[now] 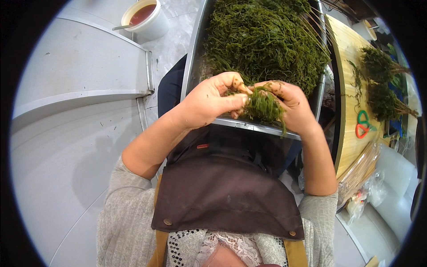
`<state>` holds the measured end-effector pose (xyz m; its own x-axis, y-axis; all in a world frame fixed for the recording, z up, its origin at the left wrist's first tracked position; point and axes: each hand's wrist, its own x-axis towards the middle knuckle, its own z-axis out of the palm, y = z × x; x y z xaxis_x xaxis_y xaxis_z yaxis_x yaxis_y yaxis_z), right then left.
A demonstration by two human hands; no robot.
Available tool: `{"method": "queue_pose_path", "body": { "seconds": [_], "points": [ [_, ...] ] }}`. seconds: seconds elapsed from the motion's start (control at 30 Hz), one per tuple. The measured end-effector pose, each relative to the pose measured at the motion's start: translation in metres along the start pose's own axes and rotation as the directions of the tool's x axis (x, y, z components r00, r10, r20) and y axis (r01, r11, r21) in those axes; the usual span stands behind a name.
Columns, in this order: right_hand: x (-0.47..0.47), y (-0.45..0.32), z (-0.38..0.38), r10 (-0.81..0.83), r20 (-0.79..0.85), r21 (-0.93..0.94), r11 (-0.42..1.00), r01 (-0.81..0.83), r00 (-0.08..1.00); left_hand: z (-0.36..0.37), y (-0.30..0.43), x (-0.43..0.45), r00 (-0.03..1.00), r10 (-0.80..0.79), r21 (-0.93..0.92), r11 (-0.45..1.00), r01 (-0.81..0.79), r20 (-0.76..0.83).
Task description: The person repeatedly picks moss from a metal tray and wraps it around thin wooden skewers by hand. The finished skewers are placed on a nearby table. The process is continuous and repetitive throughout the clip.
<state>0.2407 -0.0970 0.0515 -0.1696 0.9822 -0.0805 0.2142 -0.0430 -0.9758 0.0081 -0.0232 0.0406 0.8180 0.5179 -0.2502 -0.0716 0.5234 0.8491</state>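
Observation:
A small clump of green moss (265, 106) is pinched between my two hands, over the near edge of a metal tray (248, 125). My left hand (218, 98) grips its left side with thumb and fingertips. Around the right side curl the fingers of my right hand (290, 103), and a few strands hang below. Bits of plant stick to the fingers of both hands. Just beyond them, a large heap of the same moss (263, 43) fills the tray. Several thin sticks (317, 30) lean at the heap's right side.
Right of the tray, a wooden table (347, 83) bears scissors (362, 125) with red and green handles, tied-looking moss bunches on sticks (383, 100) and a plastic-wrapped bundle of sticks (358, 170). A white bucket (155, 26) of reddish-brown liquid stands at upper left, near a pale panel (93, 56).

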Motion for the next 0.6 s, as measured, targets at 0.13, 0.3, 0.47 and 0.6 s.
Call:
{"method": "queue_pose_path", "body": {
  "seconds": [0.13, 0.3, 0.47, 0.6],
  "points": [
    [-0.015, 0.015, 0.028, -0.011, -0.082, -0.164, 0.987, -0.003, 0.997, 0.01, -0.011, 0.003, 0.964, 0.16, 0.066, 0.987, -0.149, -0.213],
    [-0.016, 0.005, 0.04, -0.113, -0.081, -0.432, 0.9, 0.067, 0.99, 0.01, -0.017, 0.012, 0.701, 0.713, 0.852, 0.353, -0.387, 0.023],
    [-0.009, -0.019, 0.018, -0.223, -0.051, -0.505, 0.847, 0.167, 0.974, 0.008, -0.008, 0.013, 0.706, 0.699, 0.918, 0.196, -0.345, 0.116],
    [-0.001, -0.024, -0.003, -0.275, 0.067, -0.526, 0.807, 0.268, 0.959, 0.007, 0.002, 0.005, 0.865, 0.497, 0.888, 0.362, -0.283, 0.074]
  ]
}}
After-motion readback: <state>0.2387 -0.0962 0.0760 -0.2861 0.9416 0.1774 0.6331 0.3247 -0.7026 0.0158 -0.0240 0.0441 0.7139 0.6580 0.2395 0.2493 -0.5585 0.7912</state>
